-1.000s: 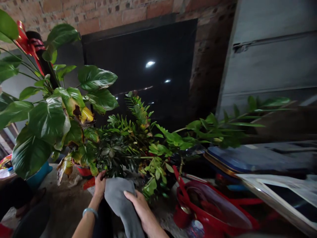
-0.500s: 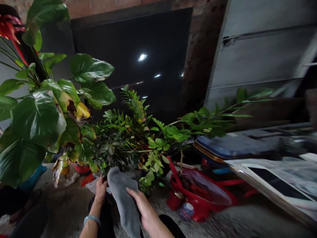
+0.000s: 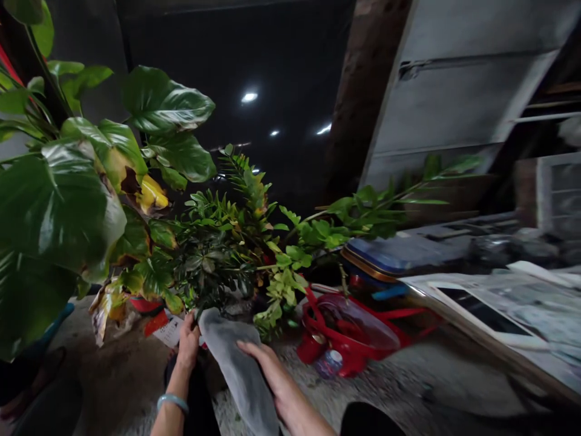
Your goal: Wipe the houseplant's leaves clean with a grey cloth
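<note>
A long grey sock [image 3: 236, 363] lies stretched out between my two hands, its rounded end pointing up and to the left. My right hand [image 3: 272, 369] is closed on its right side, with the thumb laid over the top surface. At the sock's far left edge, my left hand [image 3: 188, 342] is closed against the rounded end; some of its fingers are hidden behind the cloth. A pale bangle [image 3: 172, 402] circles the left wrist. Just beyond that hand, a red and white printed paper [image 3: 167, 329] lies on the ground.
Leafy potted plants [image 3: 209, 260] stand in front, with large leaves [image 3: 63, 200] reaching in from the left. To the right are a red bag [image 3: 354, 324], a blue-lidded box [image 3: 385, 257] and a table [image 3: 408, 284] bearing a white tablet-like object [image 3: 485, 315]. Someone's foot [image 3: 40, 384] shows at lower left.
The view has turned slightly right and down, so the surroundings sit further left and higher. Both hands keep hold of the sock, which has shifted a little to the right in view.
</note>
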The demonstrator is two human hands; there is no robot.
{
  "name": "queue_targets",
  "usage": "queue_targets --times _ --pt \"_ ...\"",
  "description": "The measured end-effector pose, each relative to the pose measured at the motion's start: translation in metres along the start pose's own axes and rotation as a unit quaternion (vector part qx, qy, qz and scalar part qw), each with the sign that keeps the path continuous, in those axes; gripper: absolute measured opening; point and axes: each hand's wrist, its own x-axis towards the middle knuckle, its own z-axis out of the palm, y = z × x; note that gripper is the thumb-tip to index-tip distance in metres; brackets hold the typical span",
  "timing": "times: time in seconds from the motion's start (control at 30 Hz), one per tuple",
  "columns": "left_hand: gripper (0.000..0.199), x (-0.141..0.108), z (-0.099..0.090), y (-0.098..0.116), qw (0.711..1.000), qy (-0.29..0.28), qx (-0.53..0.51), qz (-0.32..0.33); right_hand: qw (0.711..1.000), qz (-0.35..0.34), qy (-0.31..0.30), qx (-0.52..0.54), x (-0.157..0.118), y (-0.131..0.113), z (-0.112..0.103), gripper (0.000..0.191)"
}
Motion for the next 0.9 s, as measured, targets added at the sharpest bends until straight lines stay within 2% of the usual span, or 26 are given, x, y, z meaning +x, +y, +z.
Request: queue_targets --times 0.1,0.17,0.23,0.27,0.33,0.4,0.47,0.53,0.6,0.7,0.77,0.87,0.9 --pt "0.050 -0.001 -0.002 -0.001 0.999 0.001 -0.037 -0.019 0.998 -0.048 0.014 0.038 0.001 -0.029 -0.001 0.038" --pt "0.054 -0.002 -0.001 0.000 0.997 0.003 -0.068 -0.033 0.989 -0.112 0.044 0.083 0.016 -0.055 0.010 0.042" --pt "0.055 -0.003 0.001 0.003 0.995 0.000 -0.089 -0.036 0.981 -0.142 0.069 0.112 0.030 -0.065 0.025 0.042" --pt "0.055 -0.003 0.002 0.004 0.995 -0.003 -0.095 -0.035 0.983 -0.128 0.067 0.115 0.034 -0.061 0.032 0.041" --pt "0.055 -0.003 0.004 0.007 0.995 -0.007 -0.099 -0.031 0.993 -0.060 0.029 0.095 0.031 -0.039 0.038 0.038" --pt "0.052 -0.002 0.004 0.010 0.995 -0.004 -0.095 -0.024 0.999 -0.002 -0.019 0.047 0.016 -0.010 0.032 0.036" --pt "0.044 -0.001 0.003 0.011 0.997 0.009 -0.072 -0.004 0.999 0.014 -0.036 -0.002 -0.002 0.007 0.017 0.035" --pt "0.042 -0.002 0.000 0.012 0.999 0.021 -0.034 0.023 1.000 -0.015 -0.019 -0.014 -0.008 0.001 0.002 0.038" --pt "0.047 -0.003 -0.002 0.012 0.999 0.028 -0.009 0.040 0.996 -0.077 0.029 0.013 0.001 -0.023 -0.003 0.043" --pt "0.047 -0.004 -0.003 0.012 0.999 0.032 -0.013 0.033 0.978 -0.156 0.123 0.059 0.031 -0.054 0.009 0.042" --pt "0.045 -0.003 -0.001 0.009 0.999 0.035 -0.021 0.023 0.984 -0.117 0.116 0.073 0.043 -0.052 0.021 0.034" --pt "0.040 0.001 0.000 0.003 0.998 0.051 -0.015 0.027 0.997 0.005 0.012 0.072 0.029 -0.018 0.023 0.028" --pt "0.039 0.002 0.000 0.000 0.998 0.055 -0.010 0.034 0.997 0.021 -0.015 0.066 0.019 -0.007 0.020 0.029"
